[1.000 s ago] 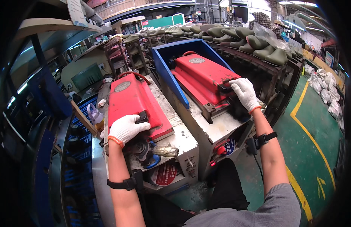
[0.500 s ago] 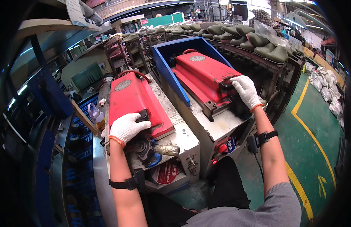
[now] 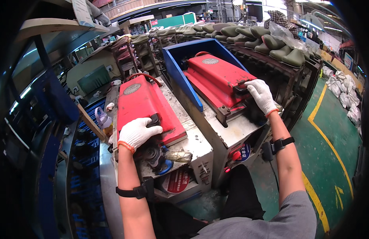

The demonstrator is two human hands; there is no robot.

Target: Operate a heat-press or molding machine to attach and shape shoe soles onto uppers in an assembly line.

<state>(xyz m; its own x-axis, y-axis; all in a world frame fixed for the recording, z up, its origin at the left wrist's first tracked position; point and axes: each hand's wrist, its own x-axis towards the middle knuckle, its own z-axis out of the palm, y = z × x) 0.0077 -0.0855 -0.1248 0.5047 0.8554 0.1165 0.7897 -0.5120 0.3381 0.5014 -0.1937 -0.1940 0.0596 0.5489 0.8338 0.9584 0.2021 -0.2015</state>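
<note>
Two red machine covers sit lowered side by side on pale metal bases. My left hand (image 3: pixel 136 134), in a white knit glove with an orange cuff, grips the black handle (image 3: pixel 154 119) at the near end of the left red cover (image 3: pixel 146 104). My right hand (image 3: pixel 261 95), gloved the same way, has its fingers on the black handle (image 3: pixel 240 90) of the right red cover (image 3: pixel 216 75). That handle is partly hidden by the fingers. Below my left hand is a dark round knob (image 3: pixel 152 154), beside a tape-wrapped bar (image 3: pixel 179 156).
A blue metal guard (image 3: pixel 183 81) stands around the right cover. Green rubber shoes (image 3: pixel 292 57) line a rack behind it. A red knob (image 3: pixel 235 155) and a lit red button (image 3: pixel 228 170) face me. White sacks (image 3: pixel 343 93) lie beyond the floor's yellow line (image 3: pixel 323 131) at right.
The whole view has shifted slightly, so the machines appear a little further right. Both hands stay on the same handles, and both covers remain down.
</note>
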